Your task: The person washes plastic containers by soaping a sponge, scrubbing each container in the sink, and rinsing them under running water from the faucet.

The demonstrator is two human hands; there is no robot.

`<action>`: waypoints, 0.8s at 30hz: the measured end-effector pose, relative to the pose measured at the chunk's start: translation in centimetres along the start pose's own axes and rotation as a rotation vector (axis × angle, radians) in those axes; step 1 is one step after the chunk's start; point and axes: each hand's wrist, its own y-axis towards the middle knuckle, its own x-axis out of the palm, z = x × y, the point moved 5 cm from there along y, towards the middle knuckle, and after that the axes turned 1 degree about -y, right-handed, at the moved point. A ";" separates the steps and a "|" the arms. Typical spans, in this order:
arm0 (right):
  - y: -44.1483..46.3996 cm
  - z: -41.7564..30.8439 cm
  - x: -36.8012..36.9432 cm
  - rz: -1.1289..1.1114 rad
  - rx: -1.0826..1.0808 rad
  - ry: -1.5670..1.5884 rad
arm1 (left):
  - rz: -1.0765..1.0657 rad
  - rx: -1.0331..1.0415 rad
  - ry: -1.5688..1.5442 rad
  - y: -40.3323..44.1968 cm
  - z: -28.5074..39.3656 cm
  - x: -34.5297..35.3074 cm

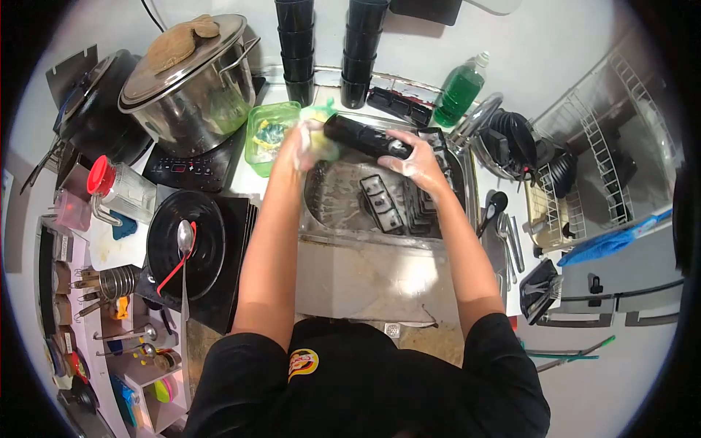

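Note:
Over the sink [321, 235], my right hand [418, 162] grips one end of a black rectangular sauce tray [358, 135], with foam on its surface. At the tray's other end, my left hand [301, 149] is foamy and blurred by motion, closed around a yellow-green sponge [326, 150]. Several more black sectioned trays lie in the sink, one soapy tray [381, 204] beside a stack of others [420, 208]. A green tub [255, 157] with suds and a scrubber stands just left of my left hand.
Behind the sink rise two stacks of black cups [298, 51] and a green soap bottle [461, 91]. A large steel pot [186, 95] and black plates [186, 241] are at left. To the right are a dish rack [548, 212], a bowl of black dishes [507, 139] and cutlery [511, 244].

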 end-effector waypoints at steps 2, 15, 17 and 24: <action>-0.6 -1.6 -0.3 -0.066 0.001 -0.189 | 0.023 -0.072 -0.241 -2.8 -1.9 3.9; -2.3 5.6 8.0 0.470 0.190 1.316 | 0.364 0.566 1.146 -7.1 -6.4 4.5; -3.1 5.3 9.1 0.403 0.349 1.485 | 0.341 0.595 1.157 -7.8 -5.0 4.8; -4.6 10.4 14.5 -0.208 0.255 1.880 | 0.022 0.911 1.627 -10.0 -12.3 6.0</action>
